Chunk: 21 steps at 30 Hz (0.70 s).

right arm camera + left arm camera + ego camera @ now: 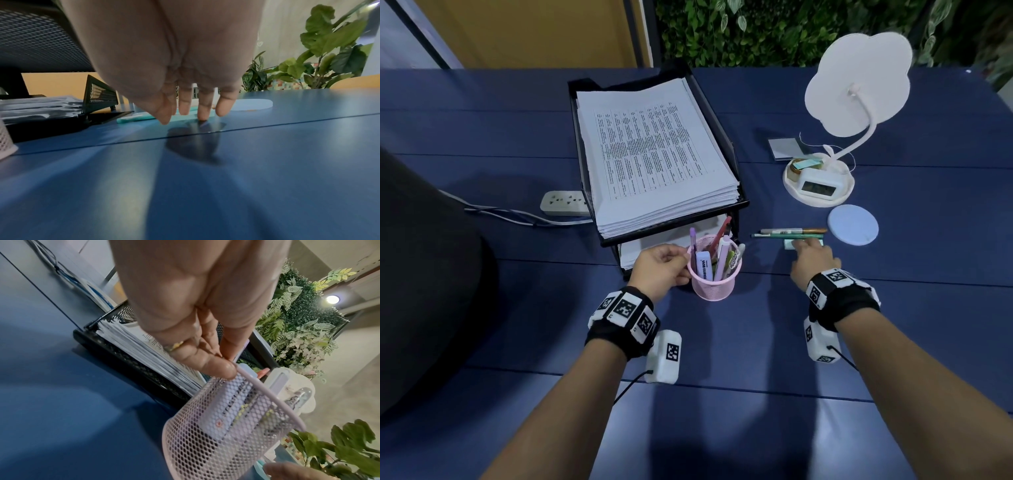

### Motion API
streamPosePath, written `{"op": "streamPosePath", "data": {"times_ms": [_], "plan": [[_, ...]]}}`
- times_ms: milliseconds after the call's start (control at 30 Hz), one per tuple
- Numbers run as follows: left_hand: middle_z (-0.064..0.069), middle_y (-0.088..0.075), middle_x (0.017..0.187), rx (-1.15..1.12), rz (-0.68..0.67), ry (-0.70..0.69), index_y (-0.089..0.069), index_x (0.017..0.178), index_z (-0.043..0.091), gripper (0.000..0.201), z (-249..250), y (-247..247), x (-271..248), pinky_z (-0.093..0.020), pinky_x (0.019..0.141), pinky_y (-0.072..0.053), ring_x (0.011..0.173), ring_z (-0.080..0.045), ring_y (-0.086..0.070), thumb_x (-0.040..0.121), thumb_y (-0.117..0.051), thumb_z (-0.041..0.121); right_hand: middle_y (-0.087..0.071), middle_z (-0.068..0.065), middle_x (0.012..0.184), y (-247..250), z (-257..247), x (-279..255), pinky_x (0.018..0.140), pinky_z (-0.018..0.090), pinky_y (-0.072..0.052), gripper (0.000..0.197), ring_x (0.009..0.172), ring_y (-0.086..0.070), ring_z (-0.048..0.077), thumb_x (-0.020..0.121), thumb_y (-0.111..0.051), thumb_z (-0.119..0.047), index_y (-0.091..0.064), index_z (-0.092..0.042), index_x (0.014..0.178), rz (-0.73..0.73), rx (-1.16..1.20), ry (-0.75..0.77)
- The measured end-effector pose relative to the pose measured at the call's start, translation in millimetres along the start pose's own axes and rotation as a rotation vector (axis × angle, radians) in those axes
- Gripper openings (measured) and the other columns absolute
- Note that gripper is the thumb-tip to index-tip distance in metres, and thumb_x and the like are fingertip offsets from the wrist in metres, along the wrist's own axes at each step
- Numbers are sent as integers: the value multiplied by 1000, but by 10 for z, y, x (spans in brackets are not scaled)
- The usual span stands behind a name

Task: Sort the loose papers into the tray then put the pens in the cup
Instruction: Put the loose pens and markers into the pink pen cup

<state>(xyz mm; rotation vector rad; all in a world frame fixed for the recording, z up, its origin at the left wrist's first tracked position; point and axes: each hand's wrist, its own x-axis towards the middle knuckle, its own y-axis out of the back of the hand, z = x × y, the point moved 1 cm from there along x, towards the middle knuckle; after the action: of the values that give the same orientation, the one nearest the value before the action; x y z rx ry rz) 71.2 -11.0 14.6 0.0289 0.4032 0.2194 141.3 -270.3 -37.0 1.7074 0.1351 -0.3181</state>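
A pink mesh cup (714, 284) (216, 443) stands in front of the black tray (674, 229) and holds several pens and highlighters (719, 253). My left hand (683, 269) pinches the cup's rim, with its fingers (216, 368) on the near edge. A thick stack of printed papers (654, 150) fills the tray's top tier. To the cup's right, loose pens (791, 233) lie side by side on the blue table. My right hand (808, 248) reaches over them with straight fingers (184, 104), its tips coming down on a pale teal pen (789, 244) (133, 119).
A white cloud-shaped lamp (859, 85) rises from a round dish holding a small clock (818, 186) at the back right. A pale round coaster (852, 224) lies just beyond the loose pens. A power strip (565, 202) sits left of the tray, and a dark chair (421, 274) stands far left.
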Motion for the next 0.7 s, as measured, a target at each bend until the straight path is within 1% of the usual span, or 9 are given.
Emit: {"op": "streamPosePath", "data": {"times_ms": [100, 200, 300, 400, 500, 567, 633, 667, 700], "plan": [[0, -63, 58, 1, -1, 1, -62, 78, 10, 14, -2, -4, 1, -16, 48, -52, 42, -4, -57, 90, -60, 4, -38, 10, 137, 19, 29, 17, 100, 47, -34, 49, 124, -36, 33, 87, -50, -9, -42, -17, 135, 12, -10, -21], [-5, -62, 65, 6, -6, 3, -61, 79, 10, 13, -11, -4, 4, -16, 48, -52, 43, -4, -58, 91, -60, 4, -37, 10, 138, 55, 57, 56, 101, 48, -33, 49, 125, -37, 34, 86, -49, -7, -42, -16, 134, -18, -18, -25], [-7, -63, 68, 4, -14, 5, -61, 80, 10, 12, -20, -13, 9, -16, 48, -52, 43, -4, -58, 91, -60, 4, -41, 9, 134, 74, 39, 65, 102, 48, -34, 47, 123, -38, 33, 84, -49, -4, -47, -20, 128, -9, -15, -14], [-8, -63, 70, 3, -21, 9, -61, 81, 9, 11, -30, -32, 11, -17, 49, -52, 44, -5, -59, 91, -60, 5, -42, 11, 130, 51, 16, 33, 100, 47, -37, 45, 122, -38, 33, 86, -51, -4, -52, -21, 127, -24, -14, -6], [-8, -63, 70, -12, -27, 17, -61, 82, 9, 9, -33, -50, -5, -17, 49, -53, 44, -5, -59, 91, -60, 6, -42, 10, 126, 26, 6, -50, 97, 46, -34, 35, 119, -37, 32, 87, -55, -12, -56, -24, 121, 28, -63, -22], [-9, -63, 70, -20, -33, 20, -61, 82, 8, 9, -28, -56, -20, -18, 49, -53, 44, -5, -59, 91, -60, 6, -45, 9, 124, 12, -10, -113, 96, 46, -32, 30, 118, -38, 31, 88, -57, -20, -54, -23, 118, 74, -90, -23], [-9, -63, 69, -26, -34, 21, -60, 82, 8, 10, -27, -57, -30, -18, 48, -53, 43, -5, -59, 91, -60, 5, -54, 9, 118, 20, -38, -175, 96, 44, -30, 26, 115, -43, 31, 91, -54, -22, -50, -19, 116, 120, 17, -39], [-9, -63, 69, -28, -33, 22, -60, 82, 8, 10, -28, -56, -30, -18, 48, -53, 43, -5, -59, 91, -60, 5, -58, 9, 112, 50, -58, -199, 95, 43, -32, 23, 111, -47, 31, 92, -53, -22, -49, -16, 113, 147, 142, -50], [-9, -63, 69, -30, -32, 24, -61, 81, 9, 10, -29, -57, -30, -18, 48, -53, 43, -6, -59, 91, -60, 5, -61, 8, 106, 98, -86, -230, 92, 41, -35, 20, 105, -52, 31, 92, -53, -21, -49, -15, 111, 164, 318, -52]]}}
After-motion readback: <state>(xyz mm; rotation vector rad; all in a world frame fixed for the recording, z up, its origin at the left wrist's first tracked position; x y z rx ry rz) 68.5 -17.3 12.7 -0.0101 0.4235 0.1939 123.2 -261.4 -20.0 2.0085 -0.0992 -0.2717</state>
